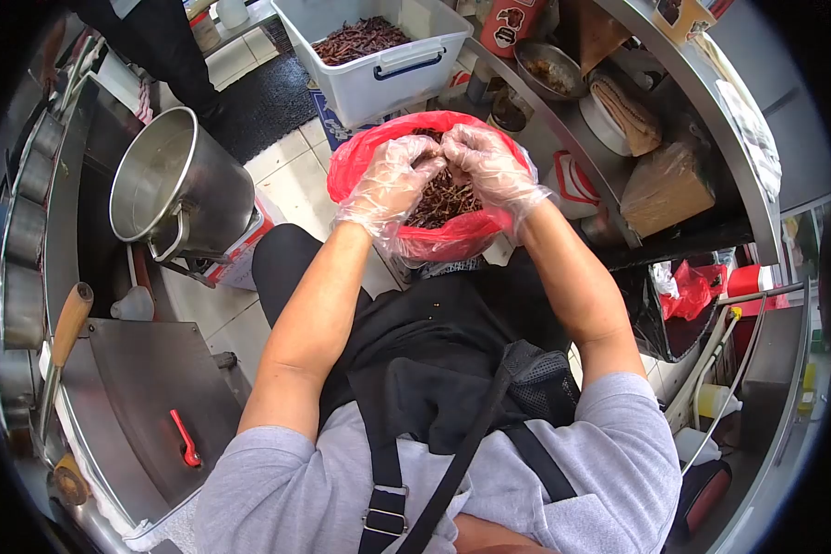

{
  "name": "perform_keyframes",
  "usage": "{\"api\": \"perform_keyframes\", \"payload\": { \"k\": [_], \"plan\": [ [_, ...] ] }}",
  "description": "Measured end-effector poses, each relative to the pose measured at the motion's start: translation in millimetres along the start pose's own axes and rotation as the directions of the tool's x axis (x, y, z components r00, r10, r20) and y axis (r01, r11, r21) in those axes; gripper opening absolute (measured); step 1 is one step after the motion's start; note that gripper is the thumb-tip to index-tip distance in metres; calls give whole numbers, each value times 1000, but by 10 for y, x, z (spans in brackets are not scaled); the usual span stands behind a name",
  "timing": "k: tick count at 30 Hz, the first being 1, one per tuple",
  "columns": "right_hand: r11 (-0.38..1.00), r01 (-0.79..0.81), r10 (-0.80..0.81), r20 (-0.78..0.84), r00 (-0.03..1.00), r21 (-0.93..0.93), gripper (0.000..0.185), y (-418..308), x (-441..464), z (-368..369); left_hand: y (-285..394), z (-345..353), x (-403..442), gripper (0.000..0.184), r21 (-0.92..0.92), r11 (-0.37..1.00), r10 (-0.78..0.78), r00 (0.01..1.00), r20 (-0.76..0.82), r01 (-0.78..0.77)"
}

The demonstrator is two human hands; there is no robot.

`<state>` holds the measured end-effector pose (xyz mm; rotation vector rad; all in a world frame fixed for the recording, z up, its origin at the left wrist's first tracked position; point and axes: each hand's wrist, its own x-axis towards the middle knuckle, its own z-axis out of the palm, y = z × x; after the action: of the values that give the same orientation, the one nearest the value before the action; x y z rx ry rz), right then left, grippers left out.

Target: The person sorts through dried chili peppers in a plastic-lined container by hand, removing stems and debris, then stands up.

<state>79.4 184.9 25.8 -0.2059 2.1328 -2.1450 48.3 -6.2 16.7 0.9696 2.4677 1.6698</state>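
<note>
The red bag (448,242) is glossy, creased plastic.

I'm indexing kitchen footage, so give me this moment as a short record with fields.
Left hand: in a clear plastic glove, fingers over the bag's opening
Right hand: gloved likewise, fingertips close to the left's
Between fingertips: too small to tell
Red bag: open, holding dark reddish dried pieces
White tub: beyond the bag, holding similar pieces
Metal pot: left of the bag

The large pot (214,189) shows a kitchen.
</note>
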Motion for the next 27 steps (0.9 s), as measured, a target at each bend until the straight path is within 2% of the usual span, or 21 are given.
{"api": "perform_keyframes", "payload": {
  "k": [1,5,6,13,14,15,16,17,18,19,20,21,23,24,25,27],
  "plan": [
    [983,-55,47,53,997,172,15,-21,-26,14,-53,-22,-6,17,30,997,75,997,14,-75],
    [932,-212,181,131,975,294,15,5,-65,29,-188,-54,-67,14,100,961,258,966,26,-260],
    [931,-205,164,154,974,302,15,42,-48,31,-224,-55,-76,14,153,945,290,957,19,-289],
    [904,-242,199,153,968,352,16,65,3,-4,-498,-48,-111,10,233,927,314,948,-51,-295],
    [948,-200,180,103,978,249,15,52,33,-61,-515,-59,-138,9,7,995,101,989,-106,-101],
    [977,-160,154,53,987,143,14,45,62,-114,-515,-61,-161,9,-225,970,-123,987,-107,97],
    [987,-144,143,-10,990,-75,19,21,87,-151,-481,-59,-161,13,-313,947,-131,978,-164,74],
    [987,-145,144,-14,989,-74,19,62,124,-173,-526,-103,-145,14,-350,932,-160,974,-163,95],
    [900,-74,44,-80,996,-430,23,101,162,-169,-493,-102,-146,16,-580,804,-266,951,-158,129],
    [682,-24,-75,-103,992,-731,26,133,194,-170,-442,-111,-150,18,-771,621,-366,922,-127,140],
    [672,-61,-39,-118,992,-738,32,194,165,-148,-441,-145,-160,22,-825,555,-344,933,-106,110],
    [552,-36,5,-40,999,-833,31,149,145,-92,-401,-147,-153,22,-825,554,-344,932,-109,108],
    [321,-28,170,29,985,-947,35,112,58,95,-293,-124,-129,25,-937,339,-460,884,-86,85],
    [235,-30,219,23,975,-972,34,198,30,158,-294,-114,-128,25,-948,308,-414,908,-54,84],
    [218,47,118,74,990,-975,25,391,3,154,-291,-90,-130,25,-948,308,-414,909,-52,86],
    [168,50,81,64,995,-985,20,569,121,172,-264,-31,-141,23,-896,430,-377,924,-67,110]
  ]
}}
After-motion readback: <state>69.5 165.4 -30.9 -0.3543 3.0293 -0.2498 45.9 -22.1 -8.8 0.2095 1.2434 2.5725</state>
